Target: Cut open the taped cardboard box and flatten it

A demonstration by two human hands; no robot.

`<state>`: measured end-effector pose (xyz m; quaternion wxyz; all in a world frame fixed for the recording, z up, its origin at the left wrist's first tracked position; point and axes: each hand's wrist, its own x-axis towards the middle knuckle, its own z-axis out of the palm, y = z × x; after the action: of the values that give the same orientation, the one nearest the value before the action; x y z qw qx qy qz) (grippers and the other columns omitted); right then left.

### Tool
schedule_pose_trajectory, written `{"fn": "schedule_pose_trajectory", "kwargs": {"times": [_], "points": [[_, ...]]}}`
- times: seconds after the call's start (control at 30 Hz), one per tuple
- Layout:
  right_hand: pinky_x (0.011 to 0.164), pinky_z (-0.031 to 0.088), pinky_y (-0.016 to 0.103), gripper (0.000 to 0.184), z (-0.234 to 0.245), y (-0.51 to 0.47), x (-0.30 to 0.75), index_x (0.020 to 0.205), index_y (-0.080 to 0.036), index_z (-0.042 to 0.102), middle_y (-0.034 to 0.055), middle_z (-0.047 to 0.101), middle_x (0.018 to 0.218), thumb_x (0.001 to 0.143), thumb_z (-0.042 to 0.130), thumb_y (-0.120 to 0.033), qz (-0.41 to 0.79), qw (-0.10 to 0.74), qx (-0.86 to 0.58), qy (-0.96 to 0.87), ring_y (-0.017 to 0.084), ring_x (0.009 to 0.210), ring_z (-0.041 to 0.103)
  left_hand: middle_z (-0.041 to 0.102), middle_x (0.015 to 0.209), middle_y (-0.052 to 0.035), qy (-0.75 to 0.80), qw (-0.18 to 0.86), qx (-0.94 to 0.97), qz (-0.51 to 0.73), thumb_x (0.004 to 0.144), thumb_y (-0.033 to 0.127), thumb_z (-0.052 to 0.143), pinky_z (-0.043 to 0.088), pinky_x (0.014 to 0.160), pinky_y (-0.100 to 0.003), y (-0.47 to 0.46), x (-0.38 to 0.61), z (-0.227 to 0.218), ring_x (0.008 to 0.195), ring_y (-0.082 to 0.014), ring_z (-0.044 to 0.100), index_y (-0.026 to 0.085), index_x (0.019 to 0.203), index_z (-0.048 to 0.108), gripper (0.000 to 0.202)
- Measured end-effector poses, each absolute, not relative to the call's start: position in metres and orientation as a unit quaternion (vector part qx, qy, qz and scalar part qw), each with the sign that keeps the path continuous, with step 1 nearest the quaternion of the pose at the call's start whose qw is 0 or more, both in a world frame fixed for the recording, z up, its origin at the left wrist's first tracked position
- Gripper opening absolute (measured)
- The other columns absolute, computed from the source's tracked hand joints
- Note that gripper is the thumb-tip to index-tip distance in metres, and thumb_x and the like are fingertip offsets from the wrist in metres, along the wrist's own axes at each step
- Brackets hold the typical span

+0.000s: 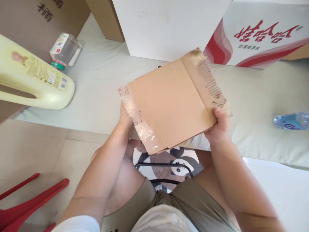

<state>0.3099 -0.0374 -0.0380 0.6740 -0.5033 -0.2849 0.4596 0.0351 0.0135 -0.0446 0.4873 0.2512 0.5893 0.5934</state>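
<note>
Above the near edge of the white padded surface [101, 96], a flattened cardboard piece [172, 103] is held up between both hands, its taped edge by the left hand [126, 120] and its torn, ridged edge by the right hand [220, 126]. On the surface lie a yellow jug [36, 80], a clear bottle [64, 51], a water bottle [292, 120] and a white box [169, 25]. Both hands' fingers are closed on the cardboard, right thumb on top.

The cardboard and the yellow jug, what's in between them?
Nothing: in the head view only bare pale cloth lies between the cardboard and the yellow jug.
</note>
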Motion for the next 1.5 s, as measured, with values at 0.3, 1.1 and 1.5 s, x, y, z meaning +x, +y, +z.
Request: {"fn": "schedule_pose_trajectory", "kwargs": {"times": [0.3, 1.1, 1.5], "points": [[0.114, 0.046, 0.048, 0.027, -0.038, -0.029, 0.328, 0.104, -0.025, 0.073, 0.0034, 0.073, 0.113, 0.084, 0.063, -0.041, 0.284, 0.627, -0.575, -0.443, 0.022, 0.113, 0.067, 0.069, 0.075, -0.0063, 0.490, 0.570, 0.177, 0.636, 0.079, 0.049, 0.070, 0.061, 0.090, -0.040, 0.010, 0.042, -0.024, 0.099, -0.0276, 0.072, 0.021, 0.069, 0.062, 0.030], [0.087, 0.057, 0.027, 0.024, -0.046, -0.022, 0.301, 0.098, -0.023, 0.069, -0.0030, 0.074, 0.098, 0.077, 0.076, -0.031, 0.389, 0.717, -0.510, -0.273, 0.013, 0.094, 0.070, 0.073, 0.129, -0.0105, 0.451, 0.577, 0.315, 0.604, 0.089, 0.064, 0.061, 0.059, 0.103, -0.045, 0.011, 0.038, -0.025, 0.138, -0.0324, 0.061, 0.025, 0.121, 0.066, 0.050], [0.034, 0.036, 0.020, 0.034, -0.037, -0.047, 0.276, 0.081, -0.024, 0.061, -0.0084, 0.053, 0.055, 0.073, 0.084, -0.048, 0.431, 0.669, -0.525, -0.301, 0.009, 0.042, 0.046, 0.068, 0.142, -0.0083, 0.432, 0.562, 0.228, 0.667, 0.092, 0.029, 0.069, 0.050, 0.119, -0.042, 0.025, 0.042, -0.028, 0.142, -0.0250, 0.058, 0.024, 0.128, 0.057, 0.039]]}}
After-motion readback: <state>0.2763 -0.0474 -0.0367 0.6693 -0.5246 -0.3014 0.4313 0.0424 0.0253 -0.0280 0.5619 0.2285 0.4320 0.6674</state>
